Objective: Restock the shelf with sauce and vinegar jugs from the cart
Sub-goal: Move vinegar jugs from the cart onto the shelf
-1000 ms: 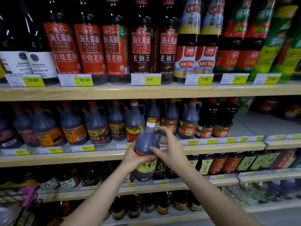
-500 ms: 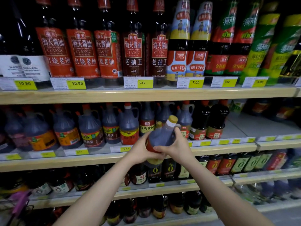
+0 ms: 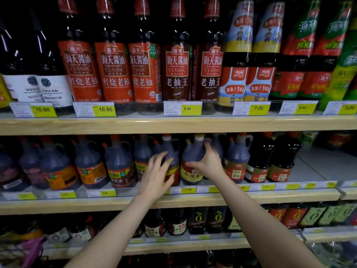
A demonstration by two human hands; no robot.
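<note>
1. We see a shop aisle: wood-edged shelving in tiers, dim light, and price tags (image 3: 105, 109) in yellow and white along each shelf lip.
2. The middle shelf (image 3: 193, 200) carries a row of dark handled jugs with orange and yellow labels. To the right stand two black bottles (image 3: 270, 157), then bare grey shelf surface.
3. The right hand (image 3: 207, 164) has its grip closed around a sauce jug (image 3: 193, 159) with a cream cap and a red and yellow label. The jug stands upright at the front of the middle shelf, in line with its neighbours; we cannot tell whether its base is fully down.
4. The left hand (image 3: 157, 173) has its grip released, fingers spread, palm against or just before the neighbouring jug (image 3: 170, 151); contact is blurred.
5. The top shelf (image 3: 173, 124) holds tall soy sauce bottles (image 3: 114, 72) with red labels.
6. The lower shelf (image 3: 183, 246) holds small dark bottles, out of focus.
</note>
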